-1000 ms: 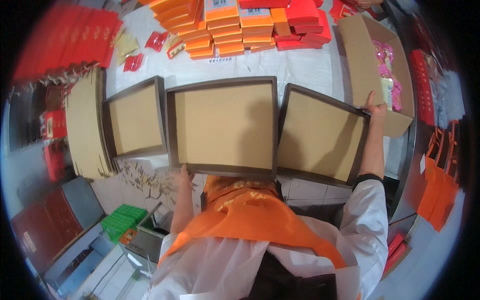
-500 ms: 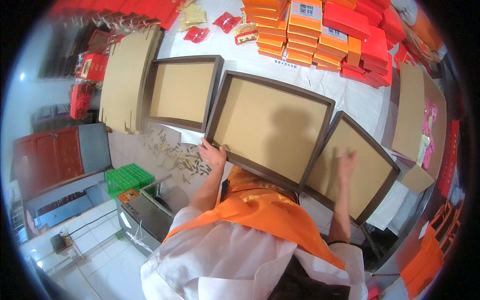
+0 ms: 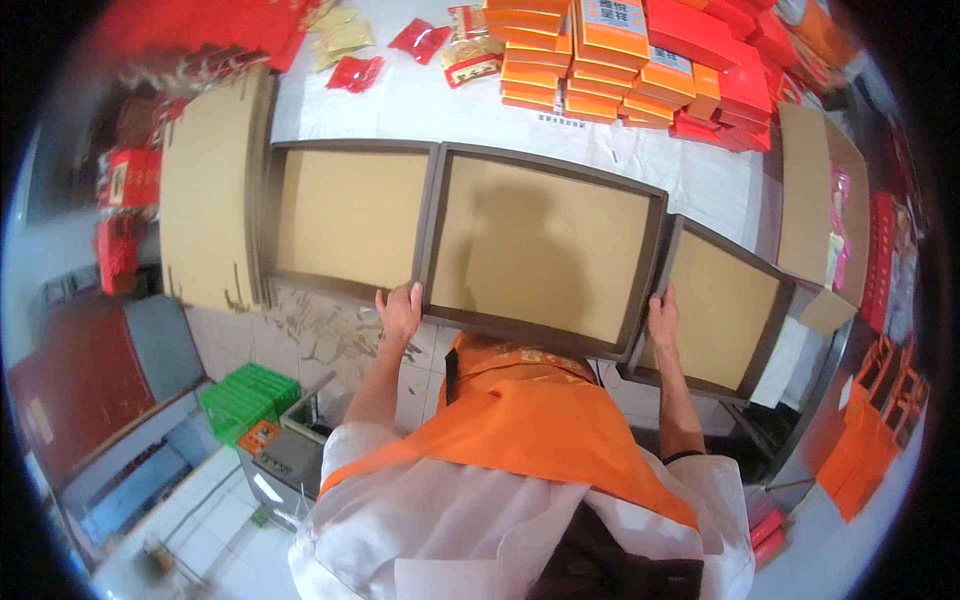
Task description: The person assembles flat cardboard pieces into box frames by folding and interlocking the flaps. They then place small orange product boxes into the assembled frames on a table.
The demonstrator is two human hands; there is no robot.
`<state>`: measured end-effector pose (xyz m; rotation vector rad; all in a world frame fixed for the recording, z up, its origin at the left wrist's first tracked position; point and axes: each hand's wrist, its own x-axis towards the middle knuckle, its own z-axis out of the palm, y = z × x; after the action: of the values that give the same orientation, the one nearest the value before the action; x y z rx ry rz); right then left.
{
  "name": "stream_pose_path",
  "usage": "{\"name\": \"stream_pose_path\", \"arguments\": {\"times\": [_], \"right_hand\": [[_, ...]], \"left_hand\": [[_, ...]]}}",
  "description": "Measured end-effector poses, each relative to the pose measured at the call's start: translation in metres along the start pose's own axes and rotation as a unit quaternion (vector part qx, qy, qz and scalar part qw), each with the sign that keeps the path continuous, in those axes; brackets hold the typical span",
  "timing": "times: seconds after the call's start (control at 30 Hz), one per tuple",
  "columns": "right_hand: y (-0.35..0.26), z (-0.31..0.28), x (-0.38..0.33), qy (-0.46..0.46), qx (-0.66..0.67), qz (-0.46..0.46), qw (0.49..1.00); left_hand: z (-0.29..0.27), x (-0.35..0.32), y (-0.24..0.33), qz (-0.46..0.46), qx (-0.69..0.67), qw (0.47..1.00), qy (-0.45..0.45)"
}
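Observation:
Three shallow trays with dark brown rims and tan bottoms lie side by side. My left hand (image 3: pixel 400 312) is at the near edge where the left tray (image 3: pixel 352 215) meets the middle tray (image 3: pixel 545 245). Its fingers close over the rims at that corner. My right hand (image 3: pixel 663 315) grips at the seam between the middle tray and the right tray (image 3: pixel 722 305), fingers on the rims. Which rim each hand bears on is partly hidden. The right tray sits slightly angled and nearer to me. A shadow falls across the middle tray.
Stacked tan cardboard sheets (image 3: pixel 212 195) stand left of the trays. Orange boxes (image 3: pixel 610 50) and red boxes (image 3: pixel 742 85) are piled at the back, beside small red packets (image 3: pixel 418 40). An open carton (image 3: pixel 815 190) stands right; a green crate (image 3: pixel 250 402) is lower left.
The left tray now stands flush against the middle one, which has straightened. My right hand has moved from above the right tray to its left rim. The view has shifted slightly.

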<state>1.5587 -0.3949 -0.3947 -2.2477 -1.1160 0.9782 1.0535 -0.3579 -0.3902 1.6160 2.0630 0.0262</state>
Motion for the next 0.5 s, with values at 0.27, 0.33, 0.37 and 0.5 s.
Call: {"name": "stream_pose_path", "arguments": {"times": [0.27, 0.33, 0.37, 0.5], "right_hand": [[-0.030, 0.040, 0.037, 0.044, 0.006, -0.043, 0.998], [-0.035, 0.041, 0.035, 0.033, -0.015, -0.047, 0.998], [-0.042, 0.038, 0.036, 0.026, -0.027, -0.050, 0.998], [-0.122, 0.005, 0.048, 0.037, -0.119, -0.026, 0.992]], "left_hand": [[-0.027, 0.041, 0.019, 0.023, -0.093, 0.995, 0.008], [-0.036, 0.039, 0.012, 0.010, -0.079, 0.995, -0.067], [-0.043, 0.041, 0.011, 0.055, -0.029, 0.997, -0.037], [-0.100, 0.089, 0.040, 0.163, -0.059, 0.984, 0.036]]}}
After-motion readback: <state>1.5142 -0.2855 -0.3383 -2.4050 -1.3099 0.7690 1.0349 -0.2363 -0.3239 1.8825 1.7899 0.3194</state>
